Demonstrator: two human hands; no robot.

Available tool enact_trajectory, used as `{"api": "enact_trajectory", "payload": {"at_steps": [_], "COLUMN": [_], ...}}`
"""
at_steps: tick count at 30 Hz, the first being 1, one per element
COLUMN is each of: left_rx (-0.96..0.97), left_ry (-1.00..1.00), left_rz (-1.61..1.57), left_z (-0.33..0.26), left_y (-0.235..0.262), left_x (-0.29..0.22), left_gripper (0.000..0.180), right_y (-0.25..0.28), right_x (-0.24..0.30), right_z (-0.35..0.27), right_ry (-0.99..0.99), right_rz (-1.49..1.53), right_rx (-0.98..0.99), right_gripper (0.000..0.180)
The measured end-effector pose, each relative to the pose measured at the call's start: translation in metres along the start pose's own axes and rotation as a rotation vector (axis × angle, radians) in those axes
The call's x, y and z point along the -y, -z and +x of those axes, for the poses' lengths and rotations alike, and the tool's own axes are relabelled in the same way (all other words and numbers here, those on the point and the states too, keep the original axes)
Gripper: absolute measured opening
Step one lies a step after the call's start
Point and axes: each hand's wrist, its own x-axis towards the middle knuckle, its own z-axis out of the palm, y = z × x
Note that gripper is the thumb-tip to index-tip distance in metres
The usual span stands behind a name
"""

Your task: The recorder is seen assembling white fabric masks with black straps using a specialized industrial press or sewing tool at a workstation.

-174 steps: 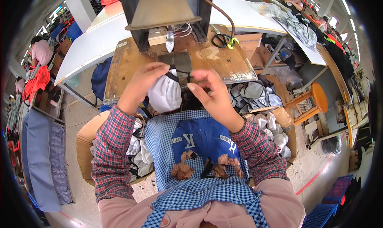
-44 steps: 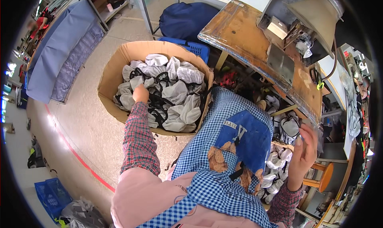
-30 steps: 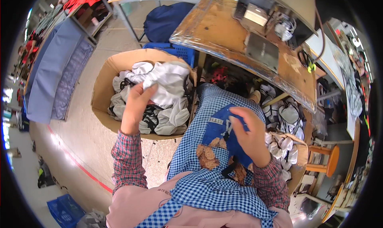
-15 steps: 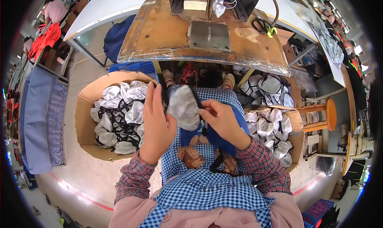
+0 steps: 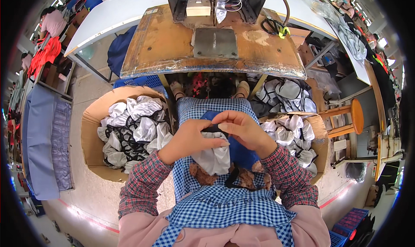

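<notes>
A white fabric piece with black edging (image 5: 212, 160) hangs over my lap, its black edge uppermost. My left hand (image 5: 190, 139) is closed on that edge, thumb lying across the white cloth. Close beside it, my right hand (image 5: 243, 130) pinches the same black edging between thumb and fingers. The fingertips of both hands nearly meet over the edging and hide part of it. Beneath the piece lies my blue checked apron (image 5: 183, 175), with a plain blue part and brown patches.
Cardboard boxes of white pieces with black edging stand at left (image 5: 97, 149) and right (image 5: 320, 139). Ahead is a worn wooden machine table (image 5: 168, 43). More grey and white pieces (image 5: 289, 93) lie beyond the right box, near a wooden stool (image 5: 356, 117).
My left hand has gone from raised and open to gripping the black edge beside my right hand. The fabric piece has come nearer my body and now hangs below the hands.
</notes>
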Motion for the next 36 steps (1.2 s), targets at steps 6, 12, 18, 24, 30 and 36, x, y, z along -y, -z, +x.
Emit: {"api": "enact_trajectory", "payload": {"at_steps": [6, 12, 18, 24, 30, 36], "left_rx": [0.212, 0.224, -0.18, -0.083, 0.197, 0.309], "left_ry": [0.178, 0.18, -0.32, -0.094, 0.126, 0.026], "left_rz": [-0.471, -0.6, 0.085, -0.046, -0.222, -0.105], "left_z": [0.003, 0.01, 0.018, 0.014, 0.022, 0.035], "left_y": [0.02, 0.023, 0.018, 0.016, 0.037, 0.048], "left_x": [-0.008, -0.011, -0.007, -0.026, -0.019, -0.02], "left_gripper": [0.028, 0.032, 0.05, 0.033, 0.03, 0.042], "right_y": [0.007, -0.005, -0.006, -0.009, -0.004, 0.002], "right_x": [0.018, 0.024, 0.036, 0.029, 0.029, 0.048], "right_z": [-0.002, -0.003, 0.002, 0.003, 0.004, 0.007], "right_ry": [0.021, 0.319, 0.452, 0.539, 0.582, 0.813], "right_rz": [-0.377, -0.586, -0.958, -0.837, -1.0, -1.545], "right_rx": [0.122, -0.051, -0.108, -0.19, -0.105, 0.156], "right_gripper": [0.021, 0.018, 0.013, 0.013, 0.017, 0.022]}}
